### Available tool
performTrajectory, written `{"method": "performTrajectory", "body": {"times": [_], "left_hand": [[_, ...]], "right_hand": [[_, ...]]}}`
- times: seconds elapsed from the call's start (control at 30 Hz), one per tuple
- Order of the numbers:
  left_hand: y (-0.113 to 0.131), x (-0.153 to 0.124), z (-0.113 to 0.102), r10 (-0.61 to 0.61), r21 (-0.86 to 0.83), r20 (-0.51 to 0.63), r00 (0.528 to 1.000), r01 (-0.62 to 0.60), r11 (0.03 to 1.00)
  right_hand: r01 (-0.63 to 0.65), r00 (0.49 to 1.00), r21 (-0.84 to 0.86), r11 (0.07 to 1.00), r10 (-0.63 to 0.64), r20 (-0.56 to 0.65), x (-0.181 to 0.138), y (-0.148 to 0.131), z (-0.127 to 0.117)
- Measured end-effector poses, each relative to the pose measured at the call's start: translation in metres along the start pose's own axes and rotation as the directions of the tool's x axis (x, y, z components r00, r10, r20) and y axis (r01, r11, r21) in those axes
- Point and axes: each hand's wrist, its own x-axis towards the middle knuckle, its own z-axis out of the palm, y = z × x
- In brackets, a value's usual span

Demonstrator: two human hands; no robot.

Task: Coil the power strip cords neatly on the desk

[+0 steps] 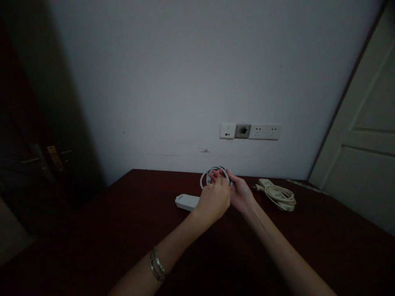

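Note:
Both my hands meet over the middle of the table around a coiled white cable. My left hand, with bracelets on its wrist, has its fingers closed at the front of the loops. From the right side my right hand grips the same coil, its fingers partly hidden behind the loops and my left hand. A white power strip lies on the table to the left, its right end covered by my left hand.
A second power strip with its cream cord coiled on top lies to the right on the dark red table. Behind stands a wall with a row of sockets. Doors are at left and right.

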Motion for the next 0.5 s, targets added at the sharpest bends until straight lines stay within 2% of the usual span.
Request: {"method": "performTrajectory", "body": {"times": [0.17, 0.23, 0.3, 0.37, 0.43, 0.47, 0.5], "left_hand": [[-0.003, 0.003, -0.01, 0.126, 0.19, -0.001, 0.992, -0.123, 0.974], [-0.006, 0.01, -0.021, 0.154, 0.275, -0.079, 0.985, -0.127, 0.953], [-0.016, 0.02, -0.033, 0.135, 0.321, -0.224, 0.965, -0.058, 0.945], [-0.032, 0.03, -0.043, 0.067, 0.257, -0.363, 0.929, 0.031, 0.966], [-0.052, 0.039, -0.047, -0.075, 0.078, -0.391, 0.917, 0.114, 0.99], [-0.061, 0.042, -0.047, -0.185, -0.065, -0.315, 0.931, 0.173, 0.983], [-0.068, 0.044, -0.045, -0.296, -0.238, -0.166, 0.941, 0.253, 0.938]], "right_hand": [[0.022, 0.998, 0.097, 0.995, -0.015, -0.069, 0.0, -0.007, -0.001], [0.04, 0.999, 0.148, 0.988, -0.036, -0.034, -0.002, -0.011, 0.0], [0.053, 0.998, 0.164, 0.985, -0.057, 0.018, -0.004, -0.015, 0.0], [0.061, 0.996, 0.151, 0.987, -0.069, 0.051, -0.006, -0.017, 0.0], [0.061, 0.995, 0.147, 0.987, -0.071, 0.063, -0.007, -0.017, -0.002], [0.055, 0.996, 0.151, 0.987, -0.066, 0.068, -0.007, -0.017, -0.003], [0.043, 0.996, 0.156, 0.987, -0.055, 0.074, -0.007, -0.017, -0.004]]}}
